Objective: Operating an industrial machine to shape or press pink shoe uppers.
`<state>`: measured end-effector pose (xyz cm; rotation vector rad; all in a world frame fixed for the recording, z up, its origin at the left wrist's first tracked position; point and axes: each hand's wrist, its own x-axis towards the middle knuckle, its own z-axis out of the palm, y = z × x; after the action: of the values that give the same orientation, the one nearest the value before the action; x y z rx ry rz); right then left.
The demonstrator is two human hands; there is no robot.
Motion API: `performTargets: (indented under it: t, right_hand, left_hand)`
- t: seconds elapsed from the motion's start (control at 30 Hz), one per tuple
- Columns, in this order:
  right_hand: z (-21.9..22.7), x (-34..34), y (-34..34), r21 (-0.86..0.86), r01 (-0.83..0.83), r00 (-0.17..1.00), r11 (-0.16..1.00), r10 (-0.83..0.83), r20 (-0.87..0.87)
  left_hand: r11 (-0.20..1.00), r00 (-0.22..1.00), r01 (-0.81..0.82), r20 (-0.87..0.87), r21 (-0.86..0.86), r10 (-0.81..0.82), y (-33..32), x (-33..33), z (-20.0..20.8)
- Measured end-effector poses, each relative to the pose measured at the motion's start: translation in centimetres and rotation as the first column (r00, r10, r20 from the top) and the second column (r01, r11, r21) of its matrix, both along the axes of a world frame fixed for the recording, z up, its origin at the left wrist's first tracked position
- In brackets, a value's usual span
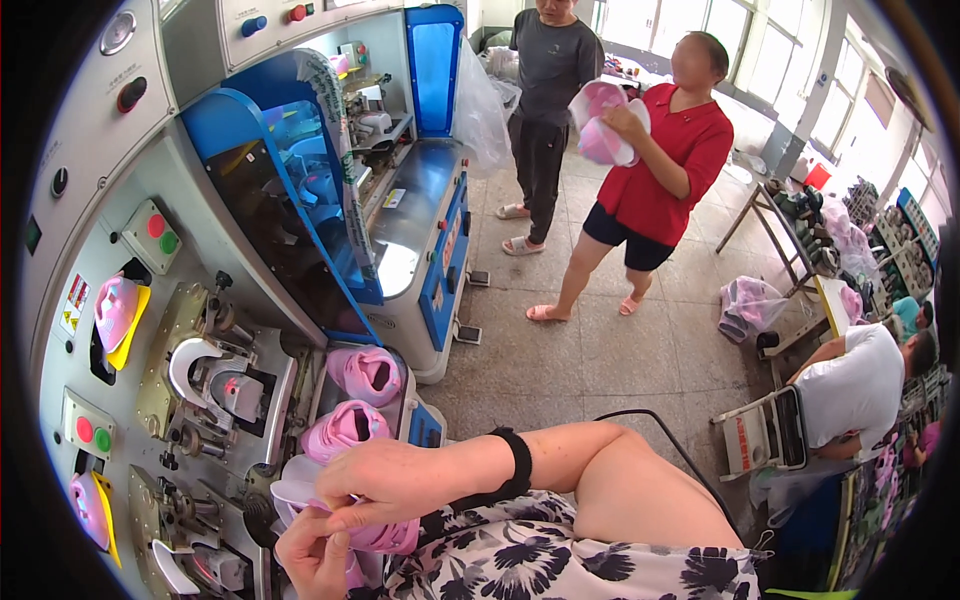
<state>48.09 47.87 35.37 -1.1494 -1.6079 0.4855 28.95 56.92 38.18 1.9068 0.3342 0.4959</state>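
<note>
Yellow triangular warning label (76,291) with a red-and-white sticker (69,318) below it, on the grey machine panel at far left. Small pale rectangular label (393,198) on the blue machine's flat deck. Clear plastic bag (748,303) holding pink goods sits on the floor at right, beside a table leg.

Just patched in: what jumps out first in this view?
Low in the middle, the right hand and left hand work together on a pink shoe. To the left stands a grey machine with red and green buttons. Further back, a person in a red shirt holds pink shoes.
</note>
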Motion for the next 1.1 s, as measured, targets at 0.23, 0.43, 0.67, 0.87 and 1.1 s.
performTargets:
  t: [0.23,0.43,0.67,0.87,1.1]
  right_hand:
    - [0.2,-0.3,0.8,-0.139,-0.146,0.989,0.979,0.148,0.002]
    - [1.2,-1.3,1.4,0.098,-0.189,0.981,0.977,0.193,-0.026]
    - [-0.8,-1.0,2.6,-0.006,-0.03,0.956,1.0,0.027,-0.291]
    - [-2.9,0.4,3.7,-0.105,-0.055,0.916,0.993,0.008,-0.402]
    - [-3.6,1.2,4.4,-0.282,-0.194,0.794,0.94,-0.019,-0.608]
  left_hand:
    - [0.987,0.999,-0.04,-0.027,-0.154,0.037,0.4,-1.2,-0.7]
    - [0.988,0.982,-0.118,0.158,0.099,0.101,0.5,-0.6,0.1]
    - [0.874,0.95,-0.29,-0.003,-0.391,0.314,1.8,-1.1,-2.6]
    - [0.754,0.977,-0.077,0.103,-0.653,0.188,2.4,-0.8,-3.6]
    - [0.79,0.976,-0.151,0.038,-0.594,0.214,3.5,-1.5,-6.1]
